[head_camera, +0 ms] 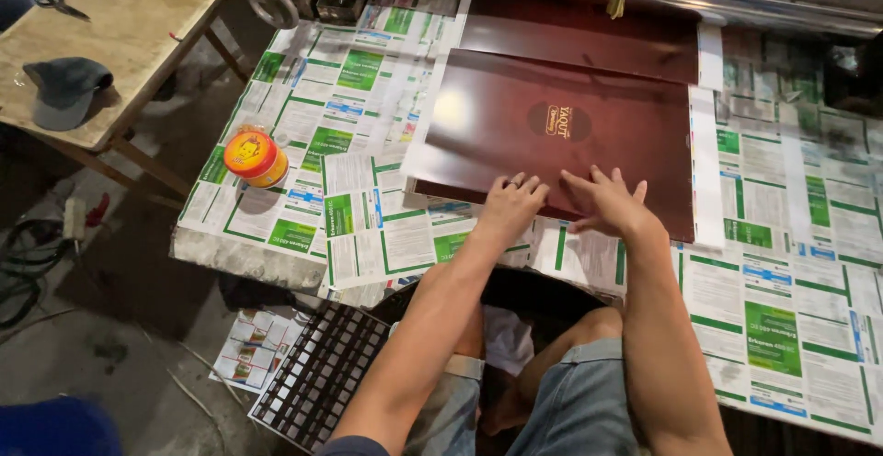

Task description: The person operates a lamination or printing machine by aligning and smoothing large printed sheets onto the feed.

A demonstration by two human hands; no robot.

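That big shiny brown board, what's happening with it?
A person sits at a work table covered in printed paper sheets. Both bare hands press flat on the near edge of the glossy dark red-brown board: the left hand and the right hand lie side by side. A second similar board lies behind it. A small orange tin stands off to the left, untouched.

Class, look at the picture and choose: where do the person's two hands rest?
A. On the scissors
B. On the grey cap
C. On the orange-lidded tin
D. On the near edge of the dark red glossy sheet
D: the left hand and right hand both lie flat on the near edge of the dark red glossy sheet, which lies on the paper-covered table.
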